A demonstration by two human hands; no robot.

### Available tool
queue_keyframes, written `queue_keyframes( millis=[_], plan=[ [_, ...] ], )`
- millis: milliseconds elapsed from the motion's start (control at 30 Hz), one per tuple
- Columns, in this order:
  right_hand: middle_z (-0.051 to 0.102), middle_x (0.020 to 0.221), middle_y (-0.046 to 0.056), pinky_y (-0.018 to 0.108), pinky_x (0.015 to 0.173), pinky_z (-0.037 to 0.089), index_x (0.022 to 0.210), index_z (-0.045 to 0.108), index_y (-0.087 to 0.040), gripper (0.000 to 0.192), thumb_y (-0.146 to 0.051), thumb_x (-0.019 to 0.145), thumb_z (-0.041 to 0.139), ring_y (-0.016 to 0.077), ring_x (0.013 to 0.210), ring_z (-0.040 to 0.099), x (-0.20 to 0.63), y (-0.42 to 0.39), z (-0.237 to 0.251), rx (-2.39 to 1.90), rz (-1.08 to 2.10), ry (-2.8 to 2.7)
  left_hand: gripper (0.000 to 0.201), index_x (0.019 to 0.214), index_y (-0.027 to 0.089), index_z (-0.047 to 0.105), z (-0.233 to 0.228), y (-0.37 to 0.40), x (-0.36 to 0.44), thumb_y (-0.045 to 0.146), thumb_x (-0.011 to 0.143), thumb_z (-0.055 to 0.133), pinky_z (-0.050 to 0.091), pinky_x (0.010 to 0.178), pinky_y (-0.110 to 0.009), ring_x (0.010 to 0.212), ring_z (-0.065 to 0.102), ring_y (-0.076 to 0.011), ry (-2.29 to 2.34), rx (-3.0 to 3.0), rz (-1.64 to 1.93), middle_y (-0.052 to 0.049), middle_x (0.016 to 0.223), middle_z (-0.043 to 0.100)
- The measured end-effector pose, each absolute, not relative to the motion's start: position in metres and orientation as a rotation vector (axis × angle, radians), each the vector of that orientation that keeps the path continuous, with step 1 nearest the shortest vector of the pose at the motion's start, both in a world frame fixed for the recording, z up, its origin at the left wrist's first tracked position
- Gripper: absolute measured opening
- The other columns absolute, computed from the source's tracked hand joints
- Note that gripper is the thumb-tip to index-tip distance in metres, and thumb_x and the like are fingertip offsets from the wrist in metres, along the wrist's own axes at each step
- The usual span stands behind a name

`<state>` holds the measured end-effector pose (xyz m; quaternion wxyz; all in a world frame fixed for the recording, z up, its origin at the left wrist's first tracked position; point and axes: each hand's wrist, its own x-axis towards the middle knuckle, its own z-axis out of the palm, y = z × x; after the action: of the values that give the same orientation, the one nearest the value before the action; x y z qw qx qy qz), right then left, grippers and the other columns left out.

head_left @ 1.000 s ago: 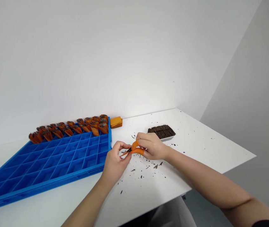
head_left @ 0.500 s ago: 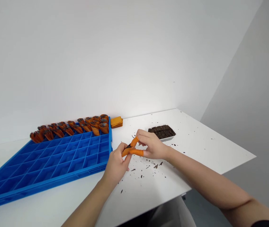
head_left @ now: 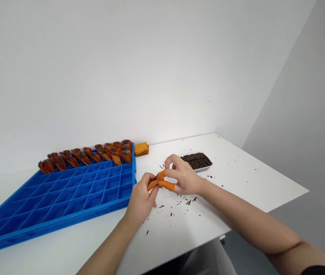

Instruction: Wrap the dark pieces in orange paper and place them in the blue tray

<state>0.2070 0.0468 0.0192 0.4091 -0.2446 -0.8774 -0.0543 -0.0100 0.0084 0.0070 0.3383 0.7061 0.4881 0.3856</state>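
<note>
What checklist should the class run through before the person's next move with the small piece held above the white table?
1. Left hand grips small orange piece: ok.
2. Right hand pinches the same piece, orange finger cots on: ok.
3. Free cells in blue tray nearer than the filled far row: ok.
4. Dark strip stack close to the right hand: ok.
5. White table free of debris: not ok, dark crumbs scattered.
6. Piece fully assembled: cannot tell.
</note>
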Motion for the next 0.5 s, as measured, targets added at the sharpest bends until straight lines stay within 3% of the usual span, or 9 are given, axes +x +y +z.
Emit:
queue_keyframes(
  millis=[200, 333, 400, 500],
  plan=[
    [0.052, 0.113, 0.009, 0.028, 0.059, 0.042, 0.096, 0.072, -0.022, 0.019, -0.041, 0.098, 0.071, 0.0167, 0.085, 0.049, 0.2051, 0.0433, 0.0178, -0.634, -0.194, -2.208, 0.016, 0.1, 0.025, 0.055, 0.0051, 0.0108, -0.011, 0.041, 0.098, 0.056, 0.049, 0.047, -0.028, 0.047, 0.059, -0.0128, 1.307, 1.895, 1.027, 0.001, 0.094, 0.07],
    [0.048, 0.117, 0.01, 0.03, 0.068, 0.051, 0.097, 0.072, -0.023, 0.019, -0.042, 0.094, 0.076, 0.0218, 0.103, 0.051, 0.2029, 0.0423, 0.017, -0.631, -0.186, -2.158, 0.015, 0.096, 0.025, 0.057, 0.0049, 0.0127, -0.0108, 0.039, 0.097, 0.059, 0.051, 0.063, -0.031, 0.066, 0.067, -0.0188, 1.296, 2.017, 1.097, 0.001, 0.088, 0.07],
    [0.046, 0.119, 0.012, 0.034, 0.078, 0.057, 0.104, 0.071, -0.023, 0.027, -0.044, 0.089, 0.081, 0.0261, 0.115, 0.048, 0.2025, 0.0416, 0.0181, -0.628, -0.134, -2.073, 0.013, 0.095, 0.025, 0.058, 0.0055, 0.0121, -0.0102, 0.038, 0.098, 0.06, 0.051, 0.071, -0.032, 0.079, 0.07, -0.0218, 1.279, 2.049, 1.13, 0.001, 0.087, 0.071],
    [0.044, 0.122, 0.013, 0.037, 0.081, 0.061, 0.115, 0.069, -0.023, 0.045, -0.048, 0.082, 0.086, 0.0286, 0.121, 0.045, 0.2036, 0.0426, 0.0207, -0.643, 0.005, -2.001, 0.014, 0.095, 0.025, 0.058, 0.0052, 0.0106, -0.0098, 0.038, 0.099, 0.059, 0.049, 0.071, -0.032, 0.08, 0.07, -0.0218, 1.269, 2.061, 1.133, 0.001, 0.087, 0.072]
  ],
)
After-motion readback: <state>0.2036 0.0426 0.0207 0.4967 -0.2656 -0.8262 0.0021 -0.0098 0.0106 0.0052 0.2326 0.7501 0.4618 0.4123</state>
